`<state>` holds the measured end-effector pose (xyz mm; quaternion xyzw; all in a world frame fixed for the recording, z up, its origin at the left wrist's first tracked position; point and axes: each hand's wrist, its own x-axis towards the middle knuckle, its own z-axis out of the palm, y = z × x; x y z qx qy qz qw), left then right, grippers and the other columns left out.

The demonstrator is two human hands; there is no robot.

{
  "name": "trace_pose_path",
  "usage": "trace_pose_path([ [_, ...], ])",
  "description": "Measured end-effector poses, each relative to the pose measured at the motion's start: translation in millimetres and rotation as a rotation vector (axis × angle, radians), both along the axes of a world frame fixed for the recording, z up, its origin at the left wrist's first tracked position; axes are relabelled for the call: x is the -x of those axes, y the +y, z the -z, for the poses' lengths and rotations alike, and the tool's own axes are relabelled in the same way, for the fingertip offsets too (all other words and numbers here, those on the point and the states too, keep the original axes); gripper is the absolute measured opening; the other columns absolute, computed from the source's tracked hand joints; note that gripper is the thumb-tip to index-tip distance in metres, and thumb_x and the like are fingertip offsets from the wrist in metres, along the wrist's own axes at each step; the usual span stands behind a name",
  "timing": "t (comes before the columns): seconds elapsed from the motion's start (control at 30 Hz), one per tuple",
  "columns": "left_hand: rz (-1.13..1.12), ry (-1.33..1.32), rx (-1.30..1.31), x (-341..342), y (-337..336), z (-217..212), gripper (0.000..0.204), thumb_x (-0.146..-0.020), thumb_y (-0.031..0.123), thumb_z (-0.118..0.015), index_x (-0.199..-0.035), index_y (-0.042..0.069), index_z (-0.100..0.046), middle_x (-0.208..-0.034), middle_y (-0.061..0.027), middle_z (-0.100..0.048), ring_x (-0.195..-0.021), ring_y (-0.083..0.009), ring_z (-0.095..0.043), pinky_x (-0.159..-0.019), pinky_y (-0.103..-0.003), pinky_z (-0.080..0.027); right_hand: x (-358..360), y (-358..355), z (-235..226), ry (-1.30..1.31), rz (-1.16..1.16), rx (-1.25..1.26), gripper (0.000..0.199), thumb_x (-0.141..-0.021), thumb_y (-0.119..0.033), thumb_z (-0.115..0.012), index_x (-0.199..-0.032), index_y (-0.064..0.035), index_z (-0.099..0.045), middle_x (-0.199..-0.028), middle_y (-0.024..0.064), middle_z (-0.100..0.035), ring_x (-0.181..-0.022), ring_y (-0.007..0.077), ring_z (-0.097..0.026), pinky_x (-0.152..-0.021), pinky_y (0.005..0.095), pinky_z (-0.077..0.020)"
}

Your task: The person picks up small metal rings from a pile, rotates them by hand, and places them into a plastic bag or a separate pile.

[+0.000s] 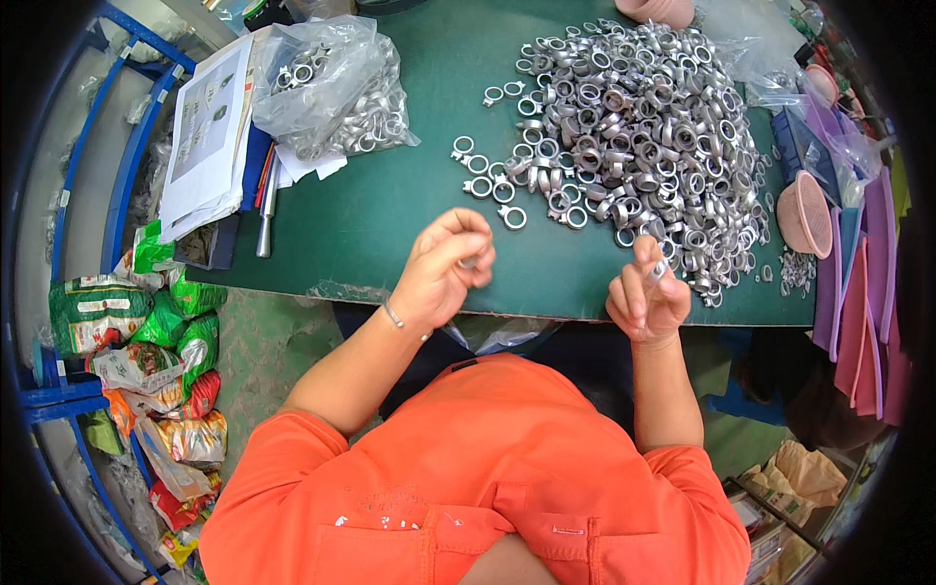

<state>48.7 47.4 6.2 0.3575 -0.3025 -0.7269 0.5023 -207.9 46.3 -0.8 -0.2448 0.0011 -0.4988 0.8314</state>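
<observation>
Orange shirt (468, 429): right up close, filling the foreground, chest pockets (370, 556) low down and a few white specks on the cloth.
Right hand (645, 304): over the table's near edge, fingers bent, and yes, a small silvery metal piece (659, 269) nipped at the fingertips, its full shape partly hidden.
Left hand (450, 265): out over the tabletop, well apart from the other, fingers curled in toward the thumb; whether anything sits inside, I cannot tell. Silver bracelet (392, 314) at the wrist.
Green table (390, 234): spread beneath the action, its near edge scuffed on the left.
Loose metal rings (512, 216): just beyond the hands, lying off the left flank of the heap, some touching, some apart.
Metal ring heap (663, 146): the big one, ring upon ring, covering the table's right side beyond the right hand.
Pink basket (805, 216): tilted beside the heap, smaller metal bits (798, 273) just below it.
Paper sheets (205, 127): stacked at the table's left, a silvery pen-like tool (266, 229) alongside.
Clear plastic bag (331, 88): slumped beside the papers, more rings showing through.
Second pink basket (658, 10): away at the far edge, behind the heap, cut off by the frame.
</observation>
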Motion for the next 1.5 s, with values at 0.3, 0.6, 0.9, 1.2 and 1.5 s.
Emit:
trace_pose_path([
  [0.3,-0.059,-1.447,0.775,33.1,-33.8,15.6,0.015,-0.075,0.014,-0.068,-0.084,0.005,-0.060,-0.068,-0.0071,-0.054,-0.059,-0.0244,-0.055,-0.056,-0.035,-0.046,-37.6,-25.6,6.8,1.827,0.745,0.764,0.015,-0.077,-0.009,-0.065,-0.089,-0.0017,-0.061,-0.080,0.0154,-0.060,-0.072,0.0316,-0.059,-0.064,0.0372,-0.0480],
  [0.6,0.001,-1.327,0.623,20.8,-11.3,7.4,0.030,-0.069,0.017,-0.074,-0.091,0.005,-0.058,-0.089,-0.0105,-0.053,-0.079,-0.0287,-0.057,-0.066,-0.038,-0.047,-31.4,-17.6,8.7,1.508,0.525,0.629,0.011,-0.076,-0.007,-0.070,-0.082,-0.0023,-0.063,-0.076,0.0053,-0.058,-0.058,0.0125,-0.051,-0.051,0.0240,-0.0394],
  [0.9,0.287,0.024,-0.203,14.3,-13.0,4.3,0.029,-0.089,0.019,-0.057,-0.107,-0.004,-0.054,-0.086,-0.0058,-0.056,-0.058,-0.0052,-0.039,-0.045,-0.019,-0.033,-17.0,-13.9,6.3,0.227,0.095,-0.401,0.028,-0.094,-0.029,-0.038,-0.087,-0.0068,-0.053,-0.082,0.0153,-0.058,-0.041,0.0103,-0.039,-0.033,0.0200,-0.0273],
  [1.2,0.280,0.761,-0.572,17.8,14.1,18.1,0.042,-0.094,0.033,-0.035,-0.114,0.000,-0.052,-0.112,-0.0177,-0.056,-0.101,-0.0344,-0.057,-0.087,-0.051,-0.046,-90.5,0.5,-19.6,1.189,0.595,0.735,0.014,-0.087,-0.016,-0.054,-0.081,-0.0040,-0.059,-0.083,0.0094,-0.060,-0.070,0.0192,-0.057,-0.062,0.0302,-0.0409],
  [1.5,0.416,0.592,-0.747,-41.7,71.4,54.7,0.019,-0.087,0.011,-0.050,-0.098,-0.003,-0.058,-0.100,-0.0236,-0.059,-0.072,-0.0218,-0.059,-0.040,-0.021,-0.043,-112.0,-88.5,13.0,1.944,1.006,1.274,0.030,-0.081,-0.033,-0.061,-0.104,-0.0131,-0.062,-0.107,0.0079,-0.058,-0.109,0.0269,-0.050,-0.090,0.0499,-0.0344],
])
